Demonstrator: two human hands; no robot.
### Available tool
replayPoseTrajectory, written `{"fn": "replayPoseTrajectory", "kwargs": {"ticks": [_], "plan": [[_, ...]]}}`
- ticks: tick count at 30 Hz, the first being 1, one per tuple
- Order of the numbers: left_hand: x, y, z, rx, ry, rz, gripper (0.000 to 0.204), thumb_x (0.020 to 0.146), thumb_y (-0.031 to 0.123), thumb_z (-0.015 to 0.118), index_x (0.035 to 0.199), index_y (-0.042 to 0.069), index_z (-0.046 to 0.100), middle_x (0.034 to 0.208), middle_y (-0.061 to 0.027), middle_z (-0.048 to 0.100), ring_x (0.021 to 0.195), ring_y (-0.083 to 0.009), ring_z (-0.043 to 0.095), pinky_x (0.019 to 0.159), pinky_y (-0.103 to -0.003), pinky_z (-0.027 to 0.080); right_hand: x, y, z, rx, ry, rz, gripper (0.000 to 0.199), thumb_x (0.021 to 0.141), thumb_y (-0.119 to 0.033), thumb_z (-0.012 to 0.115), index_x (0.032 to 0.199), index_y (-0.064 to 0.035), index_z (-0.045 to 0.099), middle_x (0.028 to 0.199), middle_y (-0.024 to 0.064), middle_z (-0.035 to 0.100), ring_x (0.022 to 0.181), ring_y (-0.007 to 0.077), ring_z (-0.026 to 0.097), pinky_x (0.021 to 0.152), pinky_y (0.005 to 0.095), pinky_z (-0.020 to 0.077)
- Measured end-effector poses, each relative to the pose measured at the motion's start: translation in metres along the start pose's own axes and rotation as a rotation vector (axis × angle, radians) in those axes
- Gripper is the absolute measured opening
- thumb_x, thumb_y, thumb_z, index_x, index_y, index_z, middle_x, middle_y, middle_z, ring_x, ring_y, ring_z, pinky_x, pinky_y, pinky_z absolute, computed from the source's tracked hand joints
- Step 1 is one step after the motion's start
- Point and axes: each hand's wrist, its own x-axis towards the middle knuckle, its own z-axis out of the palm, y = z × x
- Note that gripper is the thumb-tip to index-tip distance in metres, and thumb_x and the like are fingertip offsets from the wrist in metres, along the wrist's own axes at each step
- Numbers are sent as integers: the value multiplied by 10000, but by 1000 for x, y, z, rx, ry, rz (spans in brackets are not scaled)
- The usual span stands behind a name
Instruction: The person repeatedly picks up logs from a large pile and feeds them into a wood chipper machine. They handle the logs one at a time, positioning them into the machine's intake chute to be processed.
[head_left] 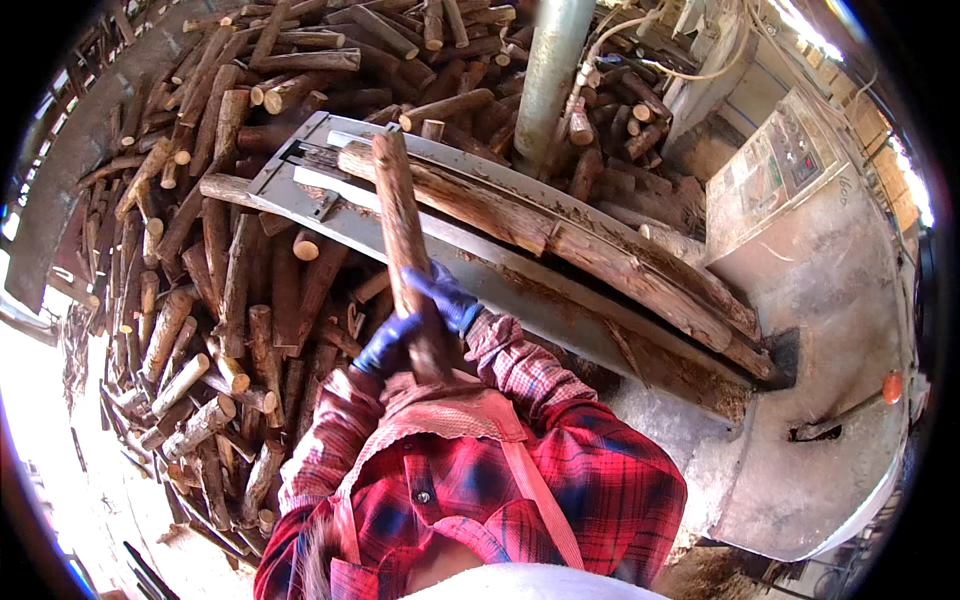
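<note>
While the left hand [388,345] and right hand [447,298] are curled around a log [400,225] between them, fingers partly hidden, its far end could tip onto the trough [352,222] beyond them if either grip slackened.

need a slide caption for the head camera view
Gloved left hand and right hand grip a log by a metal trough holding more logs, with a woodpile alongside.

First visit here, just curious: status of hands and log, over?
Left hand, right hand: both holding one log. Far end overlaps the trough in view. Possibly in the way: other logs lying there.
</note>
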Motion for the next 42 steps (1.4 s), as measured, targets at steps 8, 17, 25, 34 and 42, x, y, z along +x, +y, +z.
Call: {"fn": "replayPoseTrajectory", "kwargs": {"ticks": [8, 17, 25, 34, 42], "plan": [[-10, -21, -16, 328, 142, -5, 509, 860, 313, 710, 1229, 11, 533, 1103, -62, 623, 947, -186, 615, 836, -334, 519, -10, 29, 8, -306, 5, -62, 724, 808, -365, 759, 1346, 7, 448, 1167, 99, 586, 1051, 189, 567, 945, 348, 475], [-6, -40, -26, 157, 124, -152, 494, 877, 368, 633, 1239, 45, 536, 1009, -56, 644, 900, -177, 644, 822, -360, 562, -74, 39, -28, -287, -141, 268, 1250, 677, -333, 880, 1511, 13, 16, 1507, 186, 296, 1399, 254, 290, 1146, 370, 243], [20, -18, -8, 64, 285, -199, 448, 919, 486, 571, 1002, 50, 632, 862, -56, 657, 725, -200, 640, 673, -355, 555, -75, 1, -47, -474, -197, 130, 1073, 700, -292, 832, 1528, -95, 179, 1404, 172, 462, 1277, 259, 464, 1075, 358, 367], [43, -1, -7, -227, 462, 98, 502, 902, 465, 594, 1213, 71, 599, 1139, -91, 651, 1050, -264, 603, 991, -434, 444, -87, -2, -35, -952, -184, 153, 1040, 761, -501, 740, 1502, -41, 174, 1389, 256, 469, 1286, 340, 473, 1077, 380, 351], [54, -36, -64, -334, 498, 204, 504, 929, 423, 558, 1284, 65, 564, 1220, -76, 617, 1112, -254, 564, 1023, -404, 414, -77, 29, -33, -459, -169, 345, 917, 774, -467, 767, 1428, 12, 339, 1329, 177, 517, 1230, 250, 493, 1051, 366, 384]]}}
